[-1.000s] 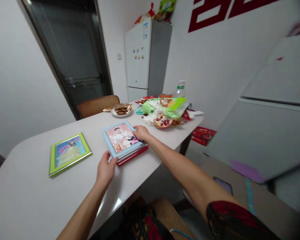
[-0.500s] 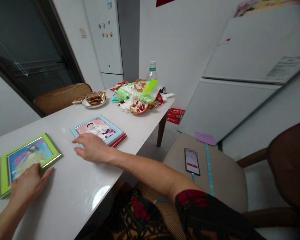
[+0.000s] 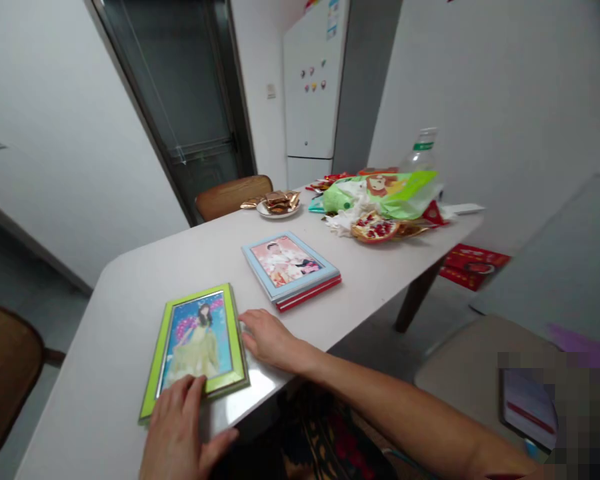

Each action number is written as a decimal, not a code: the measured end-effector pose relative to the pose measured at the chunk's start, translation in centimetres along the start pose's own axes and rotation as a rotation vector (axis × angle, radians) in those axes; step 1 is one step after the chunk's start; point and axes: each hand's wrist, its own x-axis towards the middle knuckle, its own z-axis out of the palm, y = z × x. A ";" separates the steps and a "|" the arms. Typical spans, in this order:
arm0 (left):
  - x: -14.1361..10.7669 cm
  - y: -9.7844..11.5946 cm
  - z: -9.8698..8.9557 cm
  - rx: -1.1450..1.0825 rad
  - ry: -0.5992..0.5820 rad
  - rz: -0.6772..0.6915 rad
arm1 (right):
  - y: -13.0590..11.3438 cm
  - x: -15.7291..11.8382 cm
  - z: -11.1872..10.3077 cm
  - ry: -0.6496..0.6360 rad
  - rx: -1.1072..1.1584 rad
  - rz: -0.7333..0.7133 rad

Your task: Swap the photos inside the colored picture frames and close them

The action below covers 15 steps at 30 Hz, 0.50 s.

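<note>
A green picture frame (image 3: 233,350) lies flat on the white table, holding a picture of a figure in a pale yellow dress. My left hand (image 3: 177,427) rests its fingers on the frame's near edge, thumb spread away. At the frame's right side is my right hand (image 3: 270,340), its fingers loosely bent and the tips at or just beside the edge. Behind it, a light blue picture frame (image 3: 260,257) lies on top of a red one (image 3: 310,293), most of which is covered.
A plate (image 3: 280,213) of brown-wrapped snacks stands farther back. Right of it are a cut pomegranate (image 3: 375,230), a green plastic bag (image 3: 395,193) and a clear bottle (image 3: 423,150). A phone (image 3: 527,407) lies on the chair seat at right.
My right hand has left the blue frame and come to the green frame's right side. The green frame sits more upright in view. The camera has turned left.
</note>
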 end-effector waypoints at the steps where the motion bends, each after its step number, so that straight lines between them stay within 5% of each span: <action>1: -1.1 0.4 0.2 -0.039 0.044 0.007 | -0.2 -0.2 0.1 -0.006 0.010 0.001; 8: -2.5 2.0 -0.2 -0.261 0.249 -0.042 | -0.9 -0.9 -0.5 0.035 0.248 0.084; 15: 0.5 3.4 -4.7 -1.007 0.449 -0.660 | -4.2 0.0 -1.0 0.100 0.553 0.074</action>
